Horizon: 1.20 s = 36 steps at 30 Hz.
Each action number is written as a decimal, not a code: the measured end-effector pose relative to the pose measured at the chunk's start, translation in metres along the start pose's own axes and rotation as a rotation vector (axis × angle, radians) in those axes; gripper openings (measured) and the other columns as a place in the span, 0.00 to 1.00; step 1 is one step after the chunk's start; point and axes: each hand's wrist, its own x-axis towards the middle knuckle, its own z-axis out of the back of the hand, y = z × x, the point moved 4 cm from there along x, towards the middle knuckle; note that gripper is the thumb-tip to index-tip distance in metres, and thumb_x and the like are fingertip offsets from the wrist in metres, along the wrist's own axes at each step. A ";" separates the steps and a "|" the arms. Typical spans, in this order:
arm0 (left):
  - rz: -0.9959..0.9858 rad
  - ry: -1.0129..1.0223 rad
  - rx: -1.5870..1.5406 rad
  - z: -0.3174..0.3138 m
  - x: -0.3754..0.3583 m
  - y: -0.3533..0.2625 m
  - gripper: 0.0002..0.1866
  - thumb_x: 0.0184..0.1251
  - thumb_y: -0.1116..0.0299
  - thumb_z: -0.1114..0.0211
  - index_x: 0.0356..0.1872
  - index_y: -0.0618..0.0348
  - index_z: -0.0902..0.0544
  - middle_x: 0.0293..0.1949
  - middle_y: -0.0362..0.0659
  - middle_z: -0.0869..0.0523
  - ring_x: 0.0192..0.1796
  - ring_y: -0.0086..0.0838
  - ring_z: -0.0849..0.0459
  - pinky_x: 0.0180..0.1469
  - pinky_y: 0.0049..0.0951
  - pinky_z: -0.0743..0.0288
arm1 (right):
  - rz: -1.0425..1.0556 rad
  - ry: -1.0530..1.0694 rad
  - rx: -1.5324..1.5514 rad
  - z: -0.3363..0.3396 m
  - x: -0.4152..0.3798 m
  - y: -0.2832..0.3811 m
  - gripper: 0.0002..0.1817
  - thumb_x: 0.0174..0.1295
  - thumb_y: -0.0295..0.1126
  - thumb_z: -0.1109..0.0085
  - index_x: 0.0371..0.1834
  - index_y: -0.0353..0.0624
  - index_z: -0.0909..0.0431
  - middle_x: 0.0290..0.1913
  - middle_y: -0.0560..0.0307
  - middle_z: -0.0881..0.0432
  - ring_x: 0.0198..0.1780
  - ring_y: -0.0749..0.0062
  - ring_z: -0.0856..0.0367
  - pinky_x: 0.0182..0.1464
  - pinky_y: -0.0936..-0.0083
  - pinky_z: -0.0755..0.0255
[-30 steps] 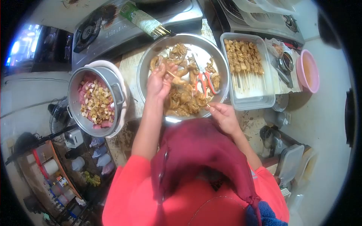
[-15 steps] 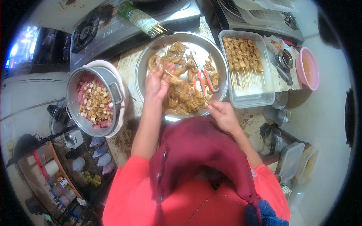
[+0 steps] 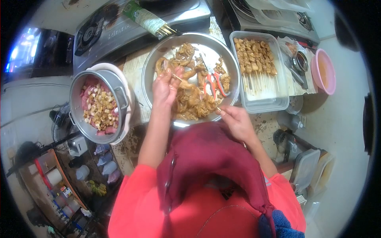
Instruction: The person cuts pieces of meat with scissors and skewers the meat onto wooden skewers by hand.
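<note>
A wide round metal pan point(image 3: 156, 55) holds a heap of brown marinated meat point(image 3: 194, 103) and red-handled scissors point(image 3: 213, 85). My left hand point(image 3: 166, 86) is over the pan's left side, fingers pinched on a piece of meat with a thin skewer tip point(image 3: 176, 77) poking out beside it. My right hand point(image 3: 235, 119) rests at the pan's near rim, fingers closed on the other end of a bamboo skewer point(image 3: 218, 108). The skewer's middle is hidden among the meat.
A clear rectangular tub point(image 3: 278, 104) of finished meat skewers sits right of the pan. A metal pot point(image 3: 119, 85) of diced pieces stands left. A pack of bamboo sticks point(image 3: 147, 18) lies on a gas stove point(image 3: 107, 33). A pink bowl point(image 3: 323, 73) is far right.
Both hands stay in place over the pan; my right hand has shifted slightly along the near rim. Nothing else has moved.
</note>
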 end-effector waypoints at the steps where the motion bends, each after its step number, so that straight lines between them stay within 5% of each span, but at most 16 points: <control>1: -0.007 0.001 0.006 -0.003 -0.002 0.001 0.16 0.68 0.75 0.52 0.53 0.73 0.38 0.46 0.60 0.25 0.49 0.46 0.21 0.51 0.36 0.22 | -0.001 0.000 -0.039 0.002 0.000 0.002 0.11 0.59 0.32 0.49 0.34 0.34 0.23 0.22 0.42 0.26 0.24 0.64 0.24 0.31 0.71 0.32; 10: -0.013 -0.019 0.103 0.000 -0.007 0.005 0.13 0.67 0.76 0.50 0.50 0.72 0.35 0.45 0.59 0.25 0.49 0.47 0.22 0.52 0.39 0.23 | -0.012 0.038 -0.105 0.004 0.004 0.000 0.11 0.58 0.33 0.49 0.33 0.34 0.23 0.23 0.39 0.26 0.24 0.57 0.24 0.30 0.68 0.32; 21: 0.165 0.056 -0.067 -0.008 -0.013 0.008 0.14 0.67 0.72 0.50 0.50 0.69 0.32 0.45 0.57 0.24 0.50 0.44 0.23 0.51 0.36 0.25 | 0.046 -0.011 0.008 -0.012 0.009 -0.022 0.09 0.59 0.30 0.48 0.35 0.35 0.23 0.21 0.44 0.28 0.23 0.76 0.31 0.29 0.74 0.34; 24: 0.126 0.252 -0.028 -0.013 -0.009 -0.003 0.13 0.65 0.73 0.47 0.50 0.65 0.28 0.43 0.52 0.21 0.48 0.44 0.21 0.49 0.40 0.22 | 0.082 -0.030 0.088 -0.007 0.007 -0.021 0.09 0.60 0.29 0.48 0.37 0.35 0.23 0.23 0.48 0.25 0.25 0.79 0.30 0.31 0.76 0.33; 27: 0.089 0.252 0.212 -0.015 0.006 -0.010 0.14 0.68 0.72 0.49 0.52 0.66 0.31 0.40 0.53 0.22 0.47 0.43 0.21 0.46 0.37 0.23 | 0.095 -0.016 0.094 -0.002 0.005 -0.025 0.10 0.61 0.29 0.48 0.39 0.34 0.22 0.24 0.53 0.22 0.28 0.81 0.29 0.33 0.78 0.32; 36: -0.082 0.157 0.070 -0.037 0.008 0.004 0.06 0.69 0.74 0.51 0.43 0.64 0.31 0.39 0.49 0.23 0.46 0.43 0.20 0.46 0.33 0.22 | 0.050 -0.147 0.289 -0.008 -0.003 -0.040 0.10 0.62 0.27 0.49 0.41 0.32 0.23 0.29 0.59 0.20 0.33 0.83 0.28 0.37 0.82 0.32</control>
